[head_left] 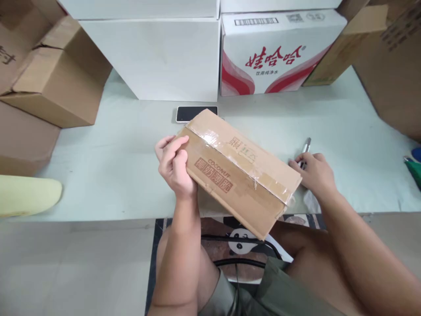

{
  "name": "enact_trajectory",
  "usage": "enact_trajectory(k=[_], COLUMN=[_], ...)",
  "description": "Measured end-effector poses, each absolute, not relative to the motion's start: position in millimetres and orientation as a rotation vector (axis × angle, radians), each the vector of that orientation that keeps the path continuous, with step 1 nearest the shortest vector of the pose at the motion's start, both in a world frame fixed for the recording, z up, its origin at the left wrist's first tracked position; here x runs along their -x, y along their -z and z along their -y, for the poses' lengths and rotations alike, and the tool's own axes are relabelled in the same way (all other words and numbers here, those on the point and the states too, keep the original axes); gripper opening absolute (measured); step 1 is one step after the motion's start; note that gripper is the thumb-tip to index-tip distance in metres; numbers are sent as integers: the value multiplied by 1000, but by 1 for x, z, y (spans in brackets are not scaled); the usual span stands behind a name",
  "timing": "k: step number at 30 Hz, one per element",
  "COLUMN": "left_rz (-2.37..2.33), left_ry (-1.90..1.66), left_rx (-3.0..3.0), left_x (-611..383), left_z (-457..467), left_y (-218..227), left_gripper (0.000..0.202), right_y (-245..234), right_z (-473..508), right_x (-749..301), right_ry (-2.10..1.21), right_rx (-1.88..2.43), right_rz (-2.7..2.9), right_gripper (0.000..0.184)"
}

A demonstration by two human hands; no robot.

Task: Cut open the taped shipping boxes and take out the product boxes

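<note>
My left hand [176, 164] grips the left end of a brown cardboard box [237, 171], its fingers closed around the edge. The box is tilted over the table's front edge. Clear tape runs along its middle seam, and "COCONUT" is printed on its face. To the right of the box, my right hand [314, 171] rests on the table with its fingers closed around a slim silver utility knife [306, 147]. The knife's far end sticks out past the fingers, and the rest is partly hidden.
Behind the box lies a phone [194, 113] on the pale green tabletop [131, 149]. White cartons [177, 57] and a red-and-white carton [279, 52] line the back. Open cardboard boxes [69, 83] stand on the left, beside a pale yellow roll [29, 193].
</note>
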State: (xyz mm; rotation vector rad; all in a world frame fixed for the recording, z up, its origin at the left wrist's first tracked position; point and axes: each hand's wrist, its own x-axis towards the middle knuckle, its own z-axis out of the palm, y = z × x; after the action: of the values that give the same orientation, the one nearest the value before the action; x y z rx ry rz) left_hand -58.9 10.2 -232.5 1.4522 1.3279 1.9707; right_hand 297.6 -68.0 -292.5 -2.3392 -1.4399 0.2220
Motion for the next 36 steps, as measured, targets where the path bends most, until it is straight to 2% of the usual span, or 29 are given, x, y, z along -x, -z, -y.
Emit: enact_trajectory(k=[4,6,9,16,20,23,27,32,36], left_rz=[-1311,-1296,-1339,-1371,-1279,-1258,-1186,-1169,-1145], left_ry=[-1997,-2001,-1981,-1884,-1851,-1808,-1766,-1748,-1760], left_rx=[-1427,-1414,-1446,-1691,-1910,-2008,-2034,-2022,-2031], left_x=[56,56,57,62,63,59,50,43,42], left_z=[-13,-14,-13,-5,1,4,8,12,13], left_y=[235,236,236,239,243,245,245,244,243], left_gripper=[29,29,27,33,40,47,48,48,45], right_y=[297,293,283,267,261,244,186,118,123], right_z=[69,69,68,63,57,56,73,101,103], right_x=[-309,-306,-295,-277,-267,-260,-237,-178,-154], right_ry=[-137,-215,-497,-864,-732,-540,-450,-499,-653], right_rx=[2165,2109,1941,1267,1289,1300,1164,1186,1210], right_rz=[1426,1308,1058,915,714,758,1001,1253,1428], right_gripper=[16,22,36,36,39,23,11,22,38])
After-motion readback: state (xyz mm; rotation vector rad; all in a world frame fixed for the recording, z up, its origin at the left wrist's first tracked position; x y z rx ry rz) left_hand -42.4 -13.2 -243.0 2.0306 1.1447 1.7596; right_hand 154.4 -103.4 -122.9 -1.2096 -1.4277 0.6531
